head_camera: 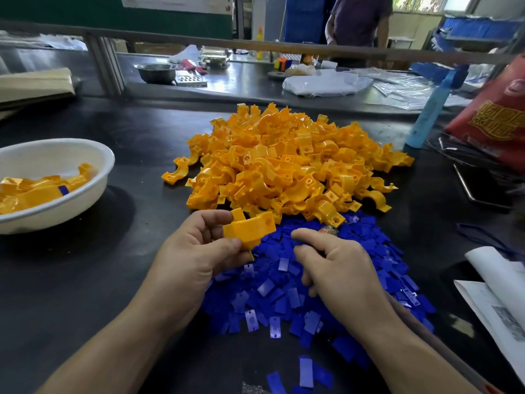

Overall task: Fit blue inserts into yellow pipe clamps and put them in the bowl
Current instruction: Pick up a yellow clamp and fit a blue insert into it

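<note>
Steel bowl (155, 72) on far bench; blue bottle (429, 115) and red bag (500, 115) right; papers (500, 302) near edge.

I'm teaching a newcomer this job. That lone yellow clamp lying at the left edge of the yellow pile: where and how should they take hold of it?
Judging by its pose, grip the lone clamp across its curved arch, thumb and finger on the two side faces, coming from above and the left. It lies apart from the yellow pile on bare table, so that side looks open; the flat holed tabs sit low and offer little to pinch.
</note>
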Demonstrator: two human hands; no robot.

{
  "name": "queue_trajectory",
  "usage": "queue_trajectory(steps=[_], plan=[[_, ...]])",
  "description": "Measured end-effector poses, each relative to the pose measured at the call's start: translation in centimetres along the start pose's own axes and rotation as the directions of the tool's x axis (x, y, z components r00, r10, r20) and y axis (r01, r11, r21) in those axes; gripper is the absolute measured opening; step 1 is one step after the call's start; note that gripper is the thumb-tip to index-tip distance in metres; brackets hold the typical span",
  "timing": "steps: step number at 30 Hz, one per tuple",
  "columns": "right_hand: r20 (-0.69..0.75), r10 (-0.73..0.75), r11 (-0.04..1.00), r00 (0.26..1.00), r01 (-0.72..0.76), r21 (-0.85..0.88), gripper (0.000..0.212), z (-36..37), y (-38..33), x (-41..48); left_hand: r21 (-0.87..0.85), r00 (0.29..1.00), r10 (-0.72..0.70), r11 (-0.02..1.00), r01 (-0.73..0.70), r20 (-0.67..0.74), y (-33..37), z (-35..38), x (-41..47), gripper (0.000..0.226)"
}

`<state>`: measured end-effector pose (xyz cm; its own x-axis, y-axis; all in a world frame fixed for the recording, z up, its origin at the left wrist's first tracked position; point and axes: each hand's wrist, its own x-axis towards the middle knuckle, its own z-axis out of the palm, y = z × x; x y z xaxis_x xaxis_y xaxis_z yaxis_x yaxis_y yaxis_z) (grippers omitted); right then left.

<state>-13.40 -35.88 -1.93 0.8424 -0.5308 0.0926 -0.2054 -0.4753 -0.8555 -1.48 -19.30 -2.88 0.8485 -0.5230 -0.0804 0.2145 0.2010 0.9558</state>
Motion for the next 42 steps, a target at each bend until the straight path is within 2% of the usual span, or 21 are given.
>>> queue_trajectory(steps=[3,5,7,9,12,14,15,17,20,22,26,30,33,36,42], plan=[[0.043,0.125,0.958,0.991,-0.132,0.255,0.029,0.0,0.0,0.1,0.046,1.0,-0.026,0.999,0.026,0.011,0.1,0.2,-0.2,0.023],[0.07,0.142,0.92,0.987,-0.158,0.358,0.027,0.1,-0.2,0.1,0.198,1.0,-0.004,0.98,0.004,0.001,0.3,0.4,-0.6,0.016],[0.106,0.145,0.879,0.984,-0.178,0.443,0.022,0.2,-0.4,0.1,0.393,0.999,0.04,0.919,-0.023,-0.035,0.4,0.5,-0.9,0.017],[0.143,0.149,0.83,0.978,-0.202,0.521,0.019,0.2,-0.5,0.1,0.483,0.993,0.092,0.874,-0.049,-0.067,0.3,0.7,-0.9,0.013],[0.19,0.161,0.737,0.968,-0.246,0.63,0.017,0.3,-0.7,0.1,0.435,0.989,0.12,0.898,-0.071,-0.087,0.3,0.7,-0.9,0.008],[0.186,0.169,0.687,0.968,-0.251,0.682,0.018,0.3,-0.8,0.2,0.31,0.995,0.051,0.951,-0.023,-0.084,0.3,0.7,-0.8,0.006],[0.166,0.166,0.686,0.972,-0.235,0.689,0.018,0.4,-0.8,0.2,0.237,0.997,0.004,0.972,0.014,-0.073,0.3,0.8,-0.8,0.003],[0.124,0.136,0.707,0.983,-0.184,0.683,0.019,0.4,-0.8,0.1,0.14,0.997,-0.071,0.987,0.076,-0.038,0.2,0.8,-0.8,0.015],[0.098,0.076,0.696,0.992,-0.123,0.708,0.021,0.5,-0.8,0.0,0.069,0.991,-0.129,0.99,0.127,0.025,0.0,1.0,-1.1,0.029],[0.067,0.058,0.707,0.996,-0.088,0.702,0.017,0.5,-0.8,-0.1,0.065,0.989,-0.132,0.99,0.128,0.06,-0.1,1.3,-1.4,0.031],[-0.037,0.015,0.847,0.999,0.007,0.531,0.011,0.4,-0.6,-0.2,0.055,0.986,-0.129,0.991,0.124,0.109,-0.4,1.7,-1.5,0.014],[-0.081,-0.017,0.814,0.997,0.061,0.578,0.022,0.4,-0.8,-0.3,0.055,0.985,-0.119,0.992,0.112,0.127,-0.3,1.9,-1.7,0.011],[-0.108,-0.065,0.796,0.992,0.117,0.593,0.022,0.4,-1.0,-0.5,0.066,0.984,-0.128,0.991,0.12,0.126,-0.1,1.9,-1.9,0.013],[-0.092,-0.112,0.828,0.989,0.144,0.542,0.02,0.5,-1.2,-0.7,0.092,0.969,-0.145,0.987,0.129,0.199,0.3,1.9,-2.1,0.016],[-0.012,-0.072,0.816,0.997,0.066,0.574,0.015,0.2,-1.1,-0.5,0.144,0.939,-0.117,0.987,0.074,0.323,0.4,1.8,-2.4,0.016]])
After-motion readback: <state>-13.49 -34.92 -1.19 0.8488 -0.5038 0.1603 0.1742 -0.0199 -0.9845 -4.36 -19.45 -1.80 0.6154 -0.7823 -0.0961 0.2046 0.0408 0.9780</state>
